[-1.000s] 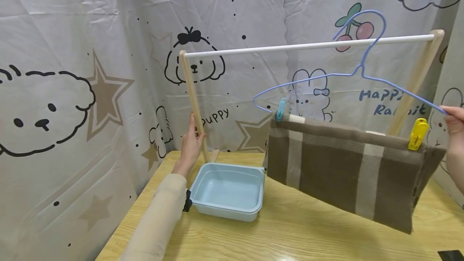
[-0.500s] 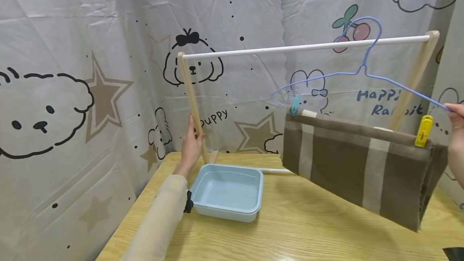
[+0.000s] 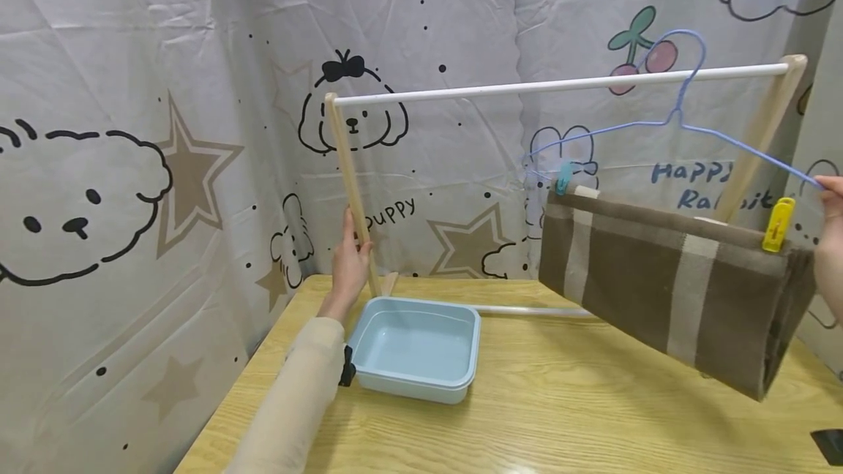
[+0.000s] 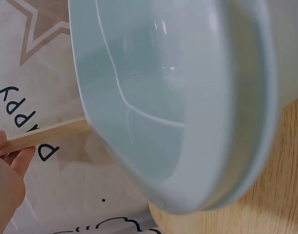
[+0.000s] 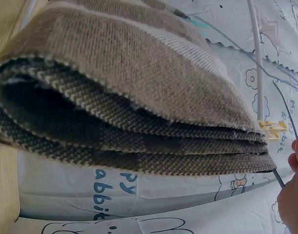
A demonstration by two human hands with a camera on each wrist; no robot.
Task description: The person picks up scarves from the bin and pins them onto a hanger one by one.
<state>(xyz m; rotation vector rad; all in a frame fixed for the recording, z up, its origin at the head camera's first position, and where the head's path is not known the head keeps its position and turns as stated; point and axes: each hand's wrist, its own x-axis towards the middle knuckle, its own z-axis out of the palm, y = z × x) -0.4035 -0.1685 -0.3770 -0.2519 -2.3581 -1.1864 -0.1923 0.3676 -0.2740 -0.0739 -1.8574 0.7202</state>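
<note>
My left hand point(image 3: 349, 267) grips the left wooden post point(image 3: 347, 167) of a rack, thumb and fingers on either side. With thumb and fingertips, my right hand point(image 3: 831, 240) pinches the right end of a blue wire hanger point(image 3: 764, 156). A folded brown knitted cloth point(image 3: 632, 262) with pale stripes hangs from the hanger. It is held by a light blue clothespin point(image 3: 564, 178) and a yellow clothespin point(image 3: 778, 225). The hanger's hook is level with the rack's white rod point(image 3: 461, 93); I cannot tell whether it rests on it. The right wrist view shows the cloth's layered edge point(image 5: 188, 146).
A light blue plastic basin point(image 3: 415, 386) stands on the wooden table point(image 3: 527, 423) beside my left forearm. The rack's lower white bar point(image 3: 527, 310) runs behind it. A printed curtain point(image 3: 217, 350) surrounds the table. Something black point(image 3: 828, 445) lies at the lower right.
The hanger and cloth have moved to the right, the cloth also slightly up, uncovering more of the lower bar. My right hand has risen a little. My left hand stays on the post.
</note>
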